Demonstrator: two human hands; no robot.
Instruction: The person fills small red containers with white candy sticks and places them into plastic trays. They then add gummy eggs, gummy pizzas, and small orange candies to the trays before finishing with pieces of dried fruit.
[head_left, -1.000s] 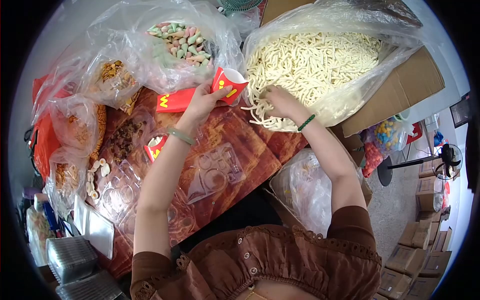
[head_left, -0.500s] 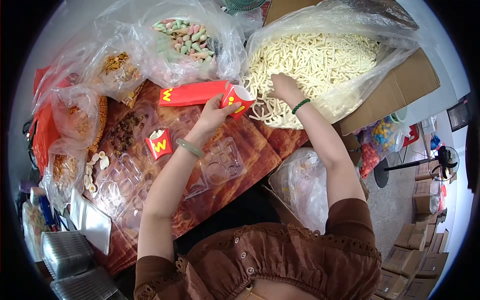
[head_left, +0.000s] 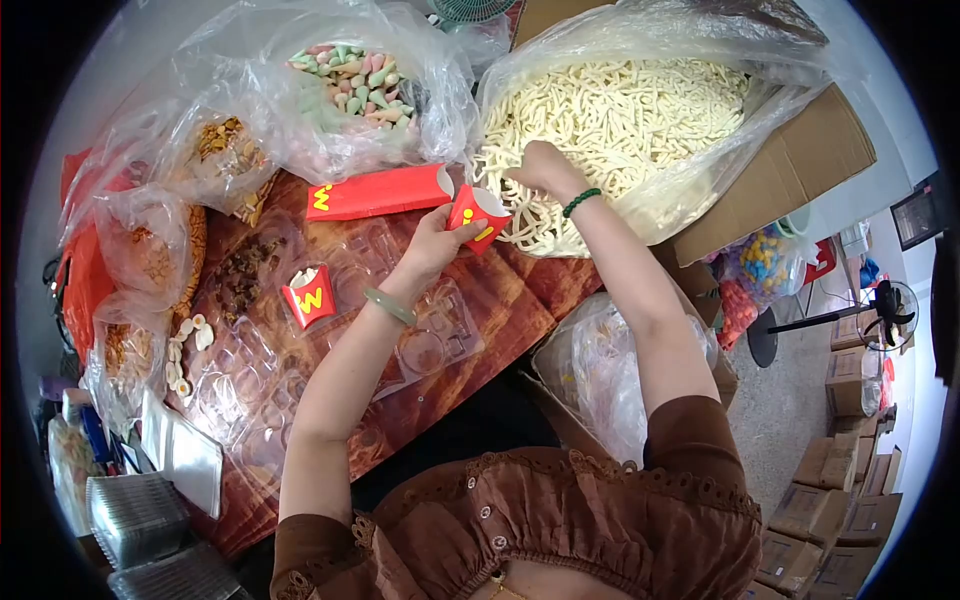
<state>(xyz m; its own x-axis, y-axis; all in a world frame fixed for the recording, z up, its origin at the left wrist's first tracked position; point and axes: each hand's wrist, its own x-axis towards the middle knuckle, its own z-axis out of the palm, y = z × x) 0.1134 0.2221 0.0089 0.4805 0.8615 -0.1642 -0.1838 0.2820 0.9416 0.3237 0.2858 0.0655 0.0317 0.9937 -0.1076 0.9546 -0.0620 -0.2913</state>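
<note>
My left hand grips a small red carton with a yellow mark, its open top tilted toward the pale sticks. Just right of the carton, my right hand is over the near left part of the pile of pale sticks, fingers bent down and their tips hidden among the sticks. Behind the held carton lies a stack of flat red cartons. A filled red carton with pale pieces in its top stands on the table, left of my left forearm.
Clear plastic trays lie on the marbled red table. Bags of cone-shaped candies and orange snacks sit at the back left. Stacked clear containers stand front left. An open box with plastic is below the table's right edge.
My right hand has moved slightly left toward the held carton. The whole view has shifted a little. My left hand still holds the carton, which is tilted somewhat differently.
</note>
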